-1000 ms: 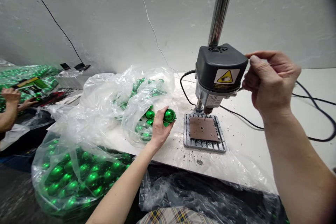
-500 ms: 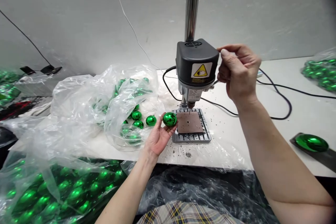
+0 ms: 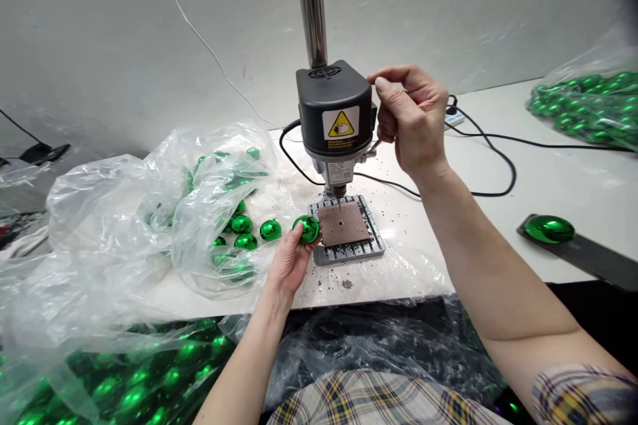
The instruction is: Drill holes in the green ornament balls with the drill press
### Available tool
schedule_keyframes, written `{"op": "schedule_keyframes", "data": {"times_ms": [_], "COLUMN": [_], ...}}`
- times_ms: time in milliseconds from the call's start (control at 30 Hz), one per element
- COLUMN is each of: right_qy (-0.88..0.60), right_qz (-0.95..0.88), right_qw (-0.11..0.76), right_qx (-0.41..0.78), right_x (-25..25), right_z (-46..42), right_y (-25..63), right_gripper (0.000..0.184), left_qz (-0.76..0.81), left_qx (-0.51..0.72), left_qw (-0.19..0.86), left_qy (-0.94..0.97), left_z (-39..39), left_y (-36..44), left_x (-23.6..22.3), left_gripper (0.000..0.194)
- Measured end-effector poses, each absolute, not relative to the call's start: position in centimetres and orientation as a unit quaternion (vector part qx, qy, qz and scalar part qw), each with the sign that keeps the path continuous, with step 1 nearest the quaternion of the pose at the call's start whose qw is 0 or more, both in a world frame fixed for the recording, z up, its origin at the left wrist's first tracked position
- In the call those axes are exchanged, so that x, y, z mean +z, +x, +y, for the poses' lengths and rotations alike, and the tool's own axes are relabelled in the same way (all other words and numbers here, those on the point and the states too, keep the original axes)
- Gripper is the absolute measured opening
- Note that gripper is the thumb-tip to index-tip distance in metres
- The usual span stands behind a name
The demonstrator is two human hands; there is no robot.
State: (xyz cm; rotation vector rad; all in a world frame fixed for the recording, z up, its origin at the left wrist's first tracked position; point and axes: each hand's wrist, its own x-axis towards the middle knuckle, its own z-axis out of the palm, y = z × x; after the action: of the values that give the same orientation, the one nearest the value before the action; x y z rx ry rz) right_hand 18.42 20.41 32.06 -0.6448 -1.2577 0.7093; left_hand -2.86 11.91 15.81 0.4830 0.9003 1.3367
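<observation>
The left hand [image 3: 290, 260] grips 1 glossy green bauble [image 3: 306, 229] between thumb and fingers, at the left edge of the slotted base plate [image 3: 349, 254] of a bench drill press; contact between bauble and plate cannot be confirmed. The right hand [image 3: 416, 113] is raised, fingers curled, beside the black motor housing [image 3: 331, 99]; whether it grasps a feed lever cannot be told from this view. The 2 hands are well apart. Below the chuck, a thin drill bit [image 3: 340, 203] points down at a brown board [image 3: 343, 229] with 1 visible hole. Caution: the bauble is smooth and round, so a loose thumb grip could let it roll out of the fingers. If the bauble sits off the hole, the bit could skid on its curved surface, scratch or crack it. Fingertips placed under the bit risk injury if the head descends; the warning label [image 3: 341, 123] on the housing shows a hand. Dark chips [image 3: 347, 284] scattered around the plate could mark the finish or unseat the board. The 3 or more loose baubles [image 3: 270, 230] near the clear plastic bag [image 3: 199, 246] could roll if an arm knocks them.
</observation>
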Motion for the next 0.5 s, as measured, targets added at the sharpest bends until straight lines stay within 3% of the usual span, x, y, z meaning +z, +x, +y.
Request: {"op": "schedule_keyframes", "data": {"times_ms": [233,500], "right_qy": [-0.281,-0.291], "right_qz": [-0.569,-0.572], "right_qw": [0.709,0.705], "right_qx": [0.308,0.301], "right_x": [31.8,32.1], "right_z": [20.9,20.7], "right_y": [18.5,18.5], "right_gripper": [0.014,0.016], "left_qz": [0.459,0.494], "left_qx": [0.605,0.578], "left_qw": [0.565,0.516], "left_qy": [0.323,0.395], "left_z": [13.5,15.1], "left_y": [-1.0,0.1], "left_x": [14.3,13.1], "left_gripper": [0.062,0.058]}}
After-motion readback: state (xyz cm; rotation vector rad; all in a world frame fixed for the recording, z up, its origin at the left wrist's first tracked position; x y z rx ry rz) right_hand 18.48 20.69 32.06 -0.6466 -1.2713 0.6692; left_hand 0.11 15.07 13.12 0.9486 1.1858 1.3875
